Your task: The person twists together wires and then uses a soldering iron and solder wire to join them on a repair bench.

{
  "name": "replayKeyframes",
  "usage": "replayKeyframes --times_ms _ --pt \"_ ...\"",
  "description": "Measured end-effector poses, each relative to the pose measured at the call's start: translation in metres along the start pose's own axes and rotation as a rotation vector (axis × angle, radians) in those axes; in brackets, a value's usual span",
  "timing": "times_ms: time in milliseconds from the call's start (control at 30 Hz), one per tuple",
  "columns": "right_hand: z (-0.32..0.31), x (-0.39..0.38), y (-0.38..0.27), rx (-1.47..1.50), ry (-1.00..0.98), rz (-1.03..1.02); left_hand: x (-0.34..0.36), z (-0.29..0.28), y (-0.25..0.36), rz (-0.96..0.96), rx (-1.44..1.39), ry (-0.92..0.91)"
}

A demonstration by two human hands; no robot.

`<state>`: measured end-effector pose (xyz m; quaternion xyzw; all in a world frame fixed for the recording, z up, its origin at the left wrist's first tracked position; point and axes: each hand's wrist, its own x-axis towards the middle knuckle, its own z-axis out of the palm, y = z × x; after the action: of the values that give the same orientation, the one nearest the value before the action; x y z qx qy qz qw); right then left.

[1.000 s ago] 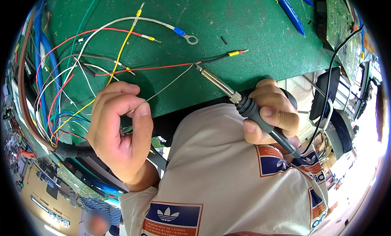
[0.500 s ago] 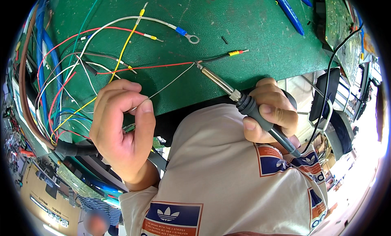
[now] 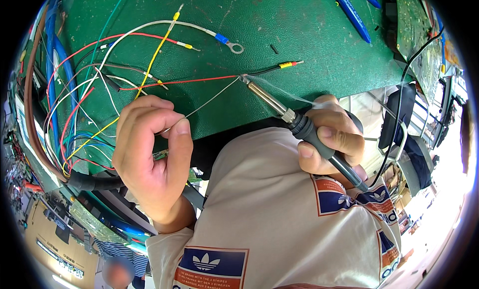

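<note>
My left hand (image 3: pixel 152 144) pinches a thin grey solder wire (image 3: pixel 212 99) between thumb and forefinger. My right hand (image 3: pixel 334 137) is wrapped round the dark handle of a soldering iron (image 3: pixel 269 100), its metal tip pointing up and left. The solder's end and the iron's tip meet where a red wire (image 3: pixel 192 81) joins a short black wire (image 3: pixel 260 71). A wisp of smoke (image 3: pixel 284 93) trails right from that joint. The black wire ends in a yellow-and-red ferrule (image 3: pixel 288 65). A dark sleeve (image 3: pixel 112 83) sits near the red wire's left part.
On the green mat (image 3: pixel 209 49) lie a yellow wire (image 3: pixel 158 49), a white wire with a blue ring terminal (image 3: pixel 228 41) and other wires. Blue pens (image 3: pixel 353 17) lie at the far right. The iron's black cord (image 3: pixel 401 97) loops up along circuit boards (image 3: pixel 419 34). Another person (image 3: pixel 119 264) is at lower left.
Smoke now rises from the joint. My left hand has shifted slightly right, feeding the solder closer to the tip; the iron has barely moved.
</note>
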<state>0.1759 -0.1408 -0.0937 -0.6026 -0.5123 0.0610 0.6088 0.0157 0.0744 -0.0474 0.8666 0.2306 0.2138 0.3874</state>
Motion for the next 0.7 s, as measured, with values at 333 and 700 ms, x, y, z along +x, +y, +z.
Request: replayKeyframes --times_ms 333,700 --pt "0.0016 0.0022 0.0018 0.014 0.009 -0.018 0.0014 0.0024 0.0017 0.013 0.014 0.014" --pt "0.0033 0.0017 0.0019 -0.008 0.016 -0.029 -0.0003 0.0044 0.0013 -0.017 0.002 0.028"
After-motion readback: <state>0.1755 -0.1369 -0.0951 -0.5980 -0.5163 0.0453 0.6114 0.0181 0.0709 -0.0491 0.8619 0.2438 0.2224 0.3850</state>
